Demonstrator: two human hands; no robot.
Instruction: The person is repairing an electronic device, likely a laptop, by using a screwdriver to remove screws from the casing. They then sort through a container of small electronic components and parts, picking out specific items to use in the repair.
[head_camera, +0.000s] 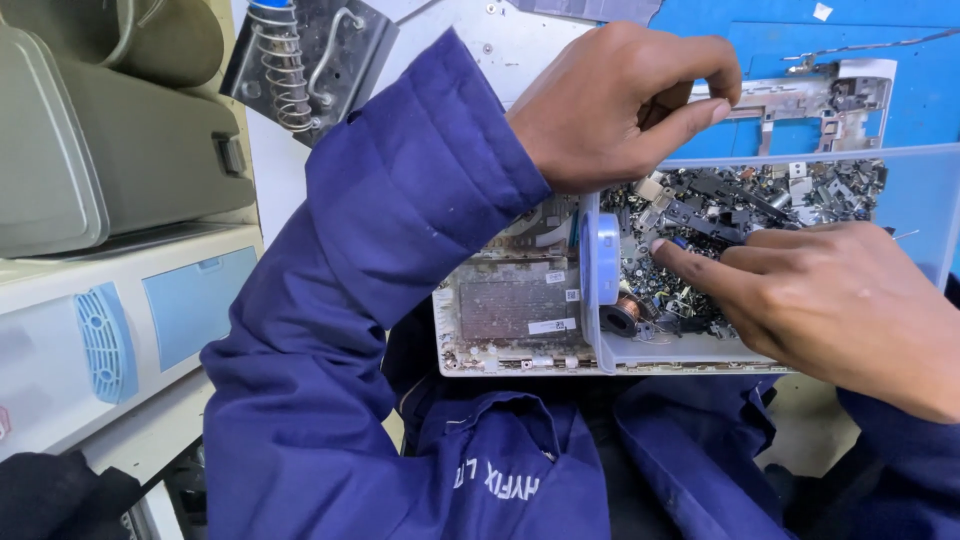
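Evidently both hands work over a clear plastic tray (600, 352) heaped with small parts (745, 205) — screws, dark metal brackets, plastic scraps — which sits on an opened white device chassis (510, 320) so the bits stay gathered and within reach. Right hand (840, 300) lies low over the heap, index finger stretched out and touching the pieces, other fingers curled under, as if sorting through them; it grips nothing that I can see. Left hand (620, 100) is raised above the tray's far side, thumb and forefinger pressed together in a pinch, though whatever sits between them is too small to tell. A copper wire coil (622, 315) rests at the tray's near corner, a soldering iron stand (290, 65) is well apart
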